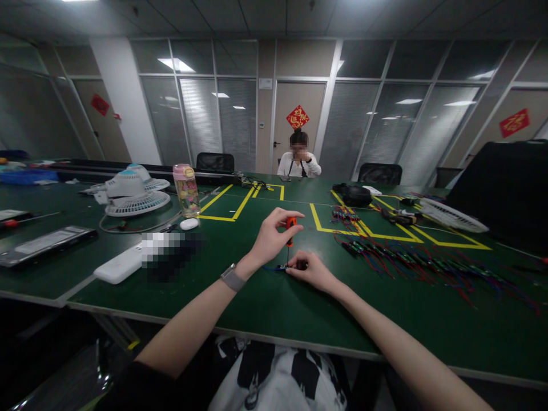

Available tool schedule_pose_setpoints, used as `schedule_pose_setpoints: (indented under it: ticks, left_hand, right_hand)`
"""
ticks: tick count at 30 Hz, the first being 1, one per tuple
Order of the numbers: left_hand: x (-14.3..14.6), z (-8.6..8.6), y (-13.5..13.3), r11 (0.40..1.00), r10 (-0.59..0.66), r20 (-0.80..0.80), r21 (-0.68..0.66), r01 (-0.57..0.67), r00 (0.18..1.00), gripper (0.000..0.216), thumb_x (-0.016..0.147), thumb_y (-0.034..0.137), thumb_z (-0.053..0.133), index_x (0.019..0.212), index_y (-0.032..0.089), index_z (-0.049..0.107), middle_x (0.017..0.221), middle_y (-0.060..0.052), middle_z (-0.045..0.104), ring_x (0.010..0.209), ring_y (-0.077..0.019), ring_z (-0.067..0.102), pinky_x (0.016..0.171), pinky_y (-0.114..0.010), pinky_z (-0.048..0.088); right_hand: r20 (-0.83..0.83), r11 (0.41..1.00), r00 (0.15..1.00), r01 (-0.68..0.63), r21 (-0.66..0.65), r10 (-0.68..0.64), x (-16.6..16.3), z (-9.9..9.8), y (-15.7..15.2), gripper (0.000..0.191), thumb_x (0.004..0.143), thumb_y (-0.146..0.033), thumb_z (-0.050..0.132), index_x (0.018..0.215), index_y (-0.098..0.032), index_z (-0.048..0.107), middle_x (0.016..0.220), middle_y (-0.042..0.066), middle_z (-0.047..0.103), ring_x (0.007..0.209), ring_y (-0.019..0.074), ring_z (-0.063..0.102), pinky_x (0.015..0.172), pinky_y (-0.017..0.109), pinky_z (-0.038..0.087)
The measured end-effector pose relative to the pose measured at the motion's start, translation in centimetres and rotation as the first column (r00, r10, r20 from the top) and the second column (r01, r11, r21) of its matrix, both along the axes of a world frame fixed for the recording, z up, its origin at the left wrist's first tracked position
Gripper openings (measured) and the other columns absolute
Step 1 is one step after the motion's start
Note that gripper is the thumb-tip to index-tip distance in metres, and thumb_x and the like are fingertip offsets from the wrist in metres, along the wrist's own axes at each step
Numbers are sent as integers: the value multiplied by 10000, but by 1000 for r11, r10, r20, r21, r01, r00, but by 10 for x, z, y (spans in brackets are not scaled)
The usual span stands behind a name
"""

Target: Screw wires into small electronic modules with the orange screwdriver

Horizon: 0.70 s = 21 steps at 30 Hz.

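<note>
My left hand grips an orange and black screwdriver by its handle, holding it upright with the shaft pointing down. Under its tip lies a small dark circuit board with a blue wire running off to the left. Low on the table, my right hand pinches the right end of that board, close to the screwdriver's tip. The fingers partly cover the board, so its details cannot be made out. To the right of my hands spreads a long row of small green boards with red and blue wires.
A lidded bottle, a white fan and a white power strip stand to the left. A black pouch and a white keyboard-like object lie at the right. Across the table sits another person.
</note>
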<state>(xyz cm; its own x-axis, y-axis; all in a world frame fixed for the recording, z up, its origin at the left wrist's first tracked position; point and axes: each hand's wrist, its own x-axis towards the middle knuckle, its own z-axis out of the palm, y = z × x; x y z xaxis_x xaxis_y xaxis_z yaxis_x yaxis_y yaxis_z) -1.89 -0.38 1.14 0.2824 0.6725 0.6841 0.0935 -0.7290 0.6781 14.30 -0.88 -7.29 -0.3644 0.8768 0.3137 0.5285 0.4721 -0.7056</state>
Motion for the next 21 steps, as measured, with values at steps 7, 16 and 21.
schedule_pose_setpoints:
  ticks: [7,16,21]
  left_hand:
    - [-1,3,1,974,-194,52,-113,199,980,336,891,309,503,1191,198,608,1047,-85,652,946,-181,625,835,-318,491]
    - [-2,2,5,973,-213,71,-80,218,975,341,907,308,474,1200,195,606,1123,-93,638,1049,-194,598,928,-344,452]
    - [-4,0,8,1000,27,50,-11,-26,998,264,784,296,659,1016,176,690,991,-67,609,884,-156,596,824,-290,479]
  right_hand:
    - [-16,1000,1000,4,-5,-4,-1,2,-4,95,727,-225,668,755,-135,661,678,-8,554,608,107,482,575,231,386]
    - [12,1000,1000,-9,5,9,0,2,-3,84,736,-212,662,775,-138,662,681,-7,556,615,110,484,583,234,384]
    - [16,1000,1000,0,3,0,0,3,-3,88,733,-207,669,779,-133,662,675,-7,547,614,113,484,584,238,383]
